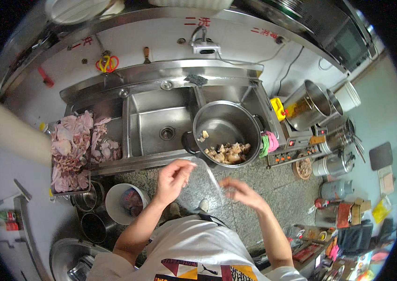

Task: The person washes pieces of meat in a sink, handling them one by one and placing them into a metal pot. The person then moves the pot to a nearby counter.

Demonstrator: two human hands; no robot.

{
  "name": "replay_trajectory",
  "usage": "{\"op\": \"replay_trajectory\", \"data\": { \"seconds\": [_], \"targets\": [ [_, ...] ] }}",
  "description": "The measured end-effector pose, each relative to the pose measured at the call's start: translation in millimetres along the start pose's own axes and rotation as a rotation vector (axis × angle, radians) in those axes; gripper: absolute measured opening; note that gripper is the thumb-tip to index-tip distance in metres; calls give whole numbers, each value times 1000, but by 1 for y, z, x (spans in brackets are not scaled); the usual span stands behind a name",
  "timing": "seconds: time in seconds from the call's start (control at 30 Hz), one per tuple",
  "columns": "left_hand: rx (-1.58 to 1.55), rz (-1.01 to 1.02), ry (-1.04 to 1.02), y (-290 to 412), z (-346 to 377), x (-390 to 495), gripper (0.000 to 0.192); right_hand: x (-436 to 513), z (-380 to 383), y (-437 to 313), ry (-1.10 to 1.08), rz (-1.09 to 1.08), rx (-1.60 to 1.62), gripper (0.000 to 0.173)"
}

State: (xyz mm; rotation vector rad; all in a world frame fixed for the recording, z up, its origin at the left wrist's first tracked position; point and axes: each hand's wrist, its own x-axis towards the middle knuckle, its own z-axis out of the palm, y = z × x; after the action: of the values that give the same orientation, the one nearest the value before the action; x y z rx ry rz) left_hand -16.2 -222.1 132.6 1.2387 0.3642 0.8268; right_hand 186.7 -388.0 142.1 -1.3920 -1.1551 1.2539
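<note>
My left hand point(174, 181) pinches the top edge of a thin, clear plastic bag point(198, 182) in front of my body. Near the bag's right side is my right hand point(242, 193), blurred, with its fingers spread; whether it touches the plastic is unclear. Just beyond my hands, a large metal pot point(219, 119) stands tilted over the right sink basin, with pale chunks of meat point(232, 153) at its near side. Raw poultry pieces point(72, 147) fill a tray at the left end of the sink, and more lie in the basin beside it.
The middle steel sink basin point(163, 121) lies beyond my left hand. A white bucket point(126, 203) holding bagged contents stands by my left forearm. Pink and green cloths point(269, 143) hang by the pot. Stockpots point(309, 102), burner controls and a gas cylinder point(335, 189) line the right side.
</note>
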Motion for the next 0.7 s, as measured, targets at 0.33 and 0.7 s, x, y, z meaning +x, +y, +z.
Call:
{"op": "replay_trajectory", "data": {
  "seconds": [0.33,0.7],
  "targets": [
    [374,105,-97,-10,16,-11,12,57,31,-2,-112,-25,399,34],
    [32,77,261,7,14,-36,3,20,-30,-24,452,-352,650,26]
  ]
}}
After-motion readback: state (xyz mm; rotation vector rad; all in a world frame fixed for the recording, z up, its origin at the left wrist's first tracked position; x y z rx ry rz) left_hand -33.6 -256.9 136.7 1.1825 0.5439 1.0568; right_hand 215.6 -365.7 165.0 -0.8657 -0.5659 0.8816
